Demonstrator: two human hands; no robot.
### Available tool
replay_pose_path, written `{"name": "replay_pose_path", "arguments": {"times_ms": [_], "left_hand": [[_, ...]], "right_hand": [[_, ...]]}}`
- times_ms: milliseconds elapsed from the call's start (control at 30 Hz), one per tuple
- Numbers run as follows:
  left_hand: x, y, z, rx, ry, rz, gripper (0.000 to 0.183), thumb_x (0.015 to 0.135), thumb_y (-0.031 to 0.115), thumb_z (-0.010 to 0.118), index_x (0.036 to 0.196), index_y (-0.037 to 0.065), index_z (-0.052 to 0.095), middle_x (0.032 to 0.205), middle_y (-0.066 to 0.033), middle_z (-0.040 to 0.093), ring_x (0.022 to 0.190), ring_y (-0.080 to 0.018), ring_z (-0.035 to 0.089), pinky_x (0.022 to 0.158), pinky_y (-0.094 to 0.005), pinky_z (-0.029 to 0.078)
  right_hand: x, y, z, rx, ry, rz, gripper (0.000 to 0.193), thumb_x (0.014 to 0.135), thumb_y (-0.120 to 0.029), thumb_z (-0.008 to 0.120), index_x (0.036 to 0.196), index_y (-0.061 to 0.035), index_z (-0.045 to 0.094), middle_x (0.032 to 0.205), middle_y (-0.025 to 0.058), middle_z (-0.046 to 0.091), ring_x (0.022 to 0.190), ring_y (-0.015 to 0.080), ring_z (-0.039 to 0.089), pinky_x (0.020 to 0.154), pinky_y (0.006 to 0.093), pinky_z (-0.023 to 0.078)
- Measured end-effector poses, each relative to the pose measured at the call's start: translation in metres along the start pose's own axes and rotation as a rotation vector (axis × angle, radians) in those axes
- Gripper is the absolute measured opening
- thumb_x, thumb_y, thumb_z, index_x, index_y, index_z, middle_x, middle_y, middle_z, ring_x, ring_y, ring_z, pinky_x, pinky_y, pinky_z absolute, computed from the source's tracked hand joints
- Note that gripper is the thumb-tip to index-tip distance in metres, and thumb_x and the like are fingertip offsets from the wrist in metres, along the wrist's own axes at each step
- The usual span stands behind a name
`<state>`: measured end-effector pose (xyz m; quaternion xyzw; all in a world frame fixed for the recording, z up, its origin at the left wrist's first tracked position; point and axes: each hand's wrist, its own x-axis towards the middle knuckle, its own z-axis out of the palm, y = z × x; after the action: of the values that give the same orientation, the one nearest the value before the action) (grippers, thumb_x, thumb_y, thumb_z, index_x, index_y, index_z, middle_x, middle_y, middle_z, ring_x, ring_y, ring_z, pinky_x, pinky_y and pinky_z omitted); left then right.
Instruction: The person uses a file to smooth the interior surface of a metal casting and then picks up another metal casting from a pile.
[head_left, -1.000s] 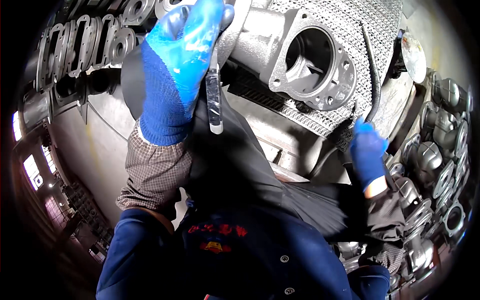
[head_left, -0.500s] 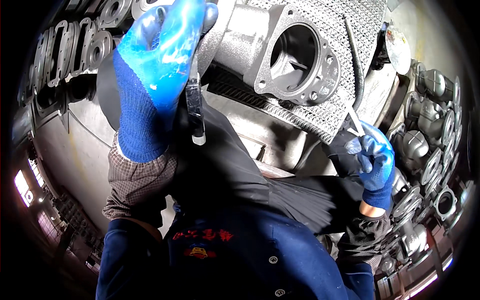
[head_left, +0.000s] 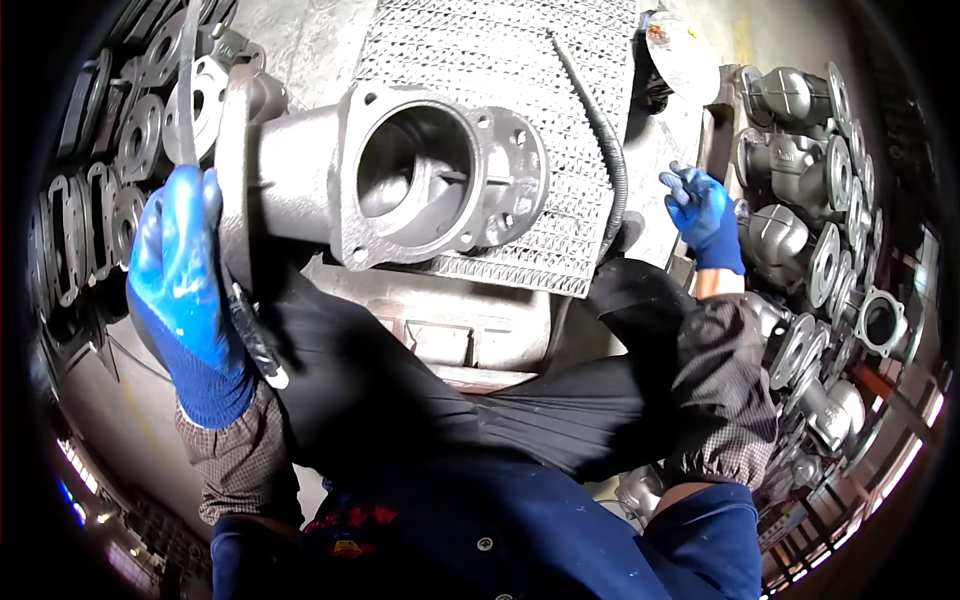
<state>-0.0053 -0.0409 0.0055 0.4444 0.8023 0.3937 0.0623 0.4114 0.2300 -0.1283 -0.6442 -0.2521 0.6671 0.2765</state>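
Clearly, the cast metal body [head_left: 415, 170] lies between the two hands, on its side on a perforated metal grate [head_left: 490, 60], with its large round opening facing up toward the viewer. The left hand [head_left: 180, 265], in a blue coated glove, is right at the casting's left end, just beside the broad end flange [head_left: 236, 175]; whether the glove touches that rim cannot be made out. Its fingers are drawn together, pointing away from the body, and closed on a dark bar [head_left: 256, 338] whose pale lower tip shows by the wrist. A pale flat strip [head_left: 187, 85] rises from the fingertips; whether it belongs to the same bar cannot be told. The right hand [head_left: 703, 208], gloved in blue too, is well apart from the casting, out to the right past the grate's edge, with fingers loosely bent and somewhat spread and nothing visible in its grasp. Between it and the casting's smaller flange [head_left: 522, 178], a black ribbed hose [head_left: 600, 130] curves down over the grate. Farther right, close to that hand, stand rows of grey castings [head_left: 790, 165]; off to the left, beyond the left hand, flat ring-shaped parts [head_left: 140, 138] are lined up.
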Motion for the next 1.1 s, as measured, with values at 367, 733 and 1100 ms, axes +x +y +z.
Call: {"name": "replay_pose_path", "arguments": {"times_ms": [367,733,1100], "left_hand": [[-0.007,-0.041,-0.008,-0.17,0.069,-0.17,0.033,0.095,0.004,0.045,0.126,-0.004,0.054,0.127,-0.019,0.055,0.117,-0.0288,0.055,0.102,-0.037,0.041],[-0.001,-0.031,-0.03,0.729,-0.084,0.428,0.035,0.09,0.005,0.051,0.124,-0.004,0.055,0.125,-0.0207,0.057,0.114,-0.0341,0.056,0.098,-0.0403,0.043],[-0.004,-0.029,-0.036,0.658,-0.072,0.267,0.04,0.093,0.008,0.05,0.13,-0.007,0.049,0.134,-0.0216,0.05,0.122,-0.0328,0.05,0.104,-0.0402,0.038]], "right_hand": [[0.052,-0.012,-0.039,-1.363,-0.355,-0.569,0.043,0.062,0.015,0.06,0.102,0.0009,0.065,0.095,0.0108,0.071,0.083,0.0164,0.07,0.063,0.0249,0.054],[0.091,-0.025,0.004,-0.419,0.152,-0.214,0.025,0.085,-0.007,0.05,0.104,0.0048,0.061,0.092,0.0159,0.069,0.086,0.02,0.069,0.057,0.0221,0.046],[0.169,-0.022,-0.028,-0.623,-0.003,-0.311,0.028,0.069,0.011,0.058,0.095,0.0025,0.067,0.093,0.0133,0.071,0.086,0.0214,0.07,0.067,0.0276,0.055]]}}
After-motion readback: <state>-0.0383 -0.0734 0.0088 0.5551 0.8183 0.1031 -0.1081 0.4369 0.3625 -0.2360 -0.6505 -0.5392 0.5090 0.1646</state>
